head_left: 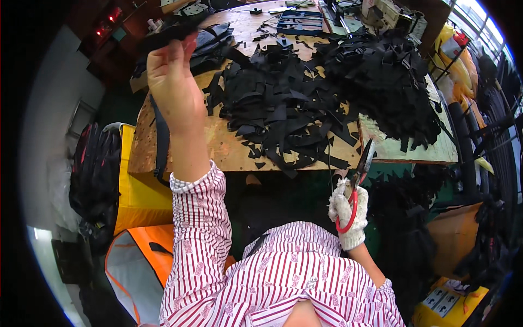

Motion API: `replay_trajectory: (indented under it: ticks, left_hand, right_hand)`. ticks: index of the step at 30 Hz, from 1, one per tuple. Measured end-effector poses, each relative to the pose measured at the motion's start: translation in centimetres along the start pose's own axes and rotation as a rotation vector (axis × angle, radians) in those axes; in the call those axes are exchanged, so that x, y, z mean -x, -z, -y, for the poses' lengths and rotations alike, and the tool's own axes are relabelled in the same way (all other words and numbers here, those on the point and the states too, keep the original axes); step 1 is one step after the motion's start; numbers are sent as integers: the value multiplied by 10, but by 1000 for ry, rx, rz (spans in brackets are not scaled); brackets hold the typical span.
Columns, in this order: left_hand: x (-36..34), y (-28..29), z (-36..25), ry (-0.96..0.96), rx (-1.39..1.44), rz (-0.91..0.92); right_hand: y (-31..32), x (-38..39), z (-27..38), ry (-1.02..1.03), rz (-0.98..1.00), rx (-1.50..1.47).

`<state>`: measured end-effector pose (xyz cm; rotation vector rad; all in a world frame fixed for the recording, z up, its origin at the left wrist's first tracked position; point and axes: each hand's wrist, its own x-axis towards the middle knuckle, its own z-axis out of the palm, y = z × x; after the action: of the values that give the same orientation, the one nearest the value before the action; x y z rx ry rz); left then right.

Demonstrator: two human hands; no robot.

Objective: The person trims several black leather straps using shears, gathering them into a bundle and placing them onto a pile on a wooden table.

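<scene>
My left hand [173, 84], bare, is raised at the upper left over the table's left side. Its fingers and thumb pinch a dark piece of black fabric [171, 34], whose outline is blurred. Lower and to the right, at the table's front edge, my right hand [348, 210] wears a white knitted glove. It grips a pair of scissors [366, 158] with red handles, blades pointing up and slightly parted. Between the hands, a heap of black strap pieces [272, 98] covers the middle of the wooden table [190, 155]. A thin black strip hangs beside the gloved hand.
Another pile of black straps with buckles [387, 82] lies on the table's right. A blue tray [299, 23] sits at the back. Dark folded fabric [204, 46] is at the far left. An orange bag [147, 261] and a yellow box [144, 191] stand left; a cardboard box [455, 234] stands right.
</scene>
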<state>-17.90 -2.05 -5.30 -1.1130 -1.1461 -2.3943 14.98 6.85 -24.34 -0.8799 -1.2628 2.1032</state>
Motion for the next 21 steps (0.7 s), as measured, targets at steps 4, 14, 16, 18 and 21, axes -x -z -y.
replay_trajectory:
  ticks: [4,14,16,18,21]
  left_hand:
    - [49,-26,-6,173,-95,146]
    - [196,-7,11,974,-115,47]
    - [209,-7,11,992,-123,91]
    - [216,-9,8,1044,-132,98]
    - [223,-9,8,1078,-132,130]
  right_hand:
    - [-5,0,-9,51,-90,130]
    - [4,-5,-19,357,208,613]
    - [1,-6,-20,427,194,723]
    - [-3,-3,-21,400,173,771]
    - [-2,-3,-19,390,158,884]
